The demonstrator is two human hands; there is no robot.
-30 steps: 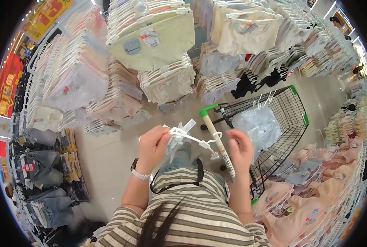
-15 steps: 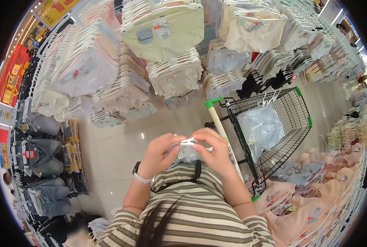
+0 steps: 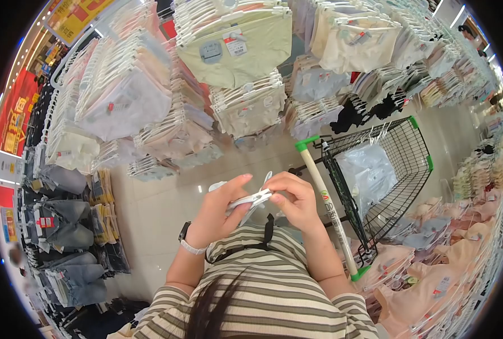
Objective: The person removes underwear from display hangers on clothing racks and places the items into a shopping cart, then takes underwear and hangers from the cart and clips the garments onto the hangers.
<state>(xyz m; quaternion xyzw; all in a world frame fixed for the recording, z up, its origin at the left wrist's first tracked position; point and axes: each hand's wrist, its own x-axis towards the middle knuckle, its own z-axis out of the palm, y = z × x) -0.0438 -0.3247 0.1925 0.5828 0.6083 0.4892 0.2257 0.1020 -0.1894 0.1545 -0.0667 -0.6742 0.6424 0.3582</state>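
In front of my waist, both hands are on a white plastic hanger [image 3: 255,199]. My left hand [image 3: 218,210] is closed round its left part, with a pale piece of fabric partly hidden behind the fingers. The fingertips of my right hand [image 3: 294,201] pinch the hanger's other part, near a white clip. A dark watch and a light band are on my left wrist. To the right stands a black wire shopping cart [image 3: 401,169] with green corners, holding light blue garments [image 3: 370,174] on white hangers.
Racks of pastel underwear [image 3: 234,53] hang ahead. Denim garments [image 3: 65,220] hang at the left, peach bras [image 3: 418,294] at the lower right. The cart's handle [image 3: 326,195] is close to my right hand. Tiled floor [image 3: 167,226] shows between the racks.
My right hand came in from beside the cart handle to the hanger at my left hand. Since the middle frame the hanger has tilted, and the cart and racks appear slightly farther right.
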